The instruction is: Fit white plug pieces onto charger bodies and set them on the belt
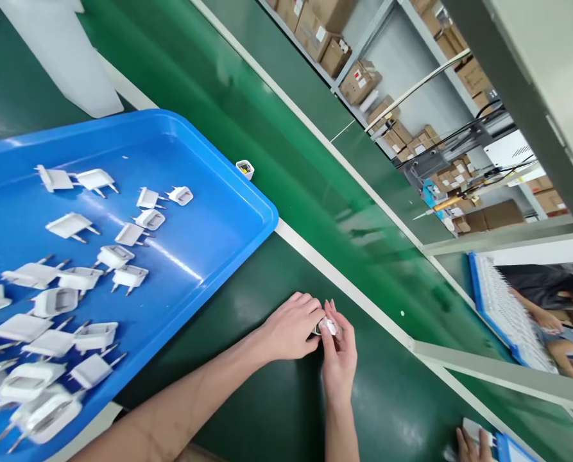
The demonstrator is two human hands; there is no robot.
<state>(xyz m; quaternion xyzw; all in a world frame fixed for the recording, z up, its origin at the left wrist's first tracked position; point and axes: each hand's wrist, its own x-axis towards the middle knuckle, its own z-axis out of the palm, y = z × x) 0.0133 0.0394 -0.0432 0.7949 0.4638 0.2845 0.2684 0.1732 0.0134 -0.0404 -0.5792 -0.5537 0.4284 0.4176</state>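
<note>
My left hand (293,327) and my right hand (340,356) meet over the green work surface. Between their fingertips is a small white charger piece (329,326), mostly covered by the fingers. Both hands are closed on it, the left from one side and the right from the other. Left of them lies a blue tray (228,212) with many white two-pin plug housings (72,226) scattered in it, most heaped toward its near left part. A white charger piece (244,169) with something yellow inside stands just outside the tray's far edge.
A co-worker's hand (473,446) touches a white piece beside another blue tray (512,449) at the lower right. People sit near a blue tray of white parts (512,308). Cardboard boxes (360,82) fill shelves beyond a soldering iron (444,203).
</note>
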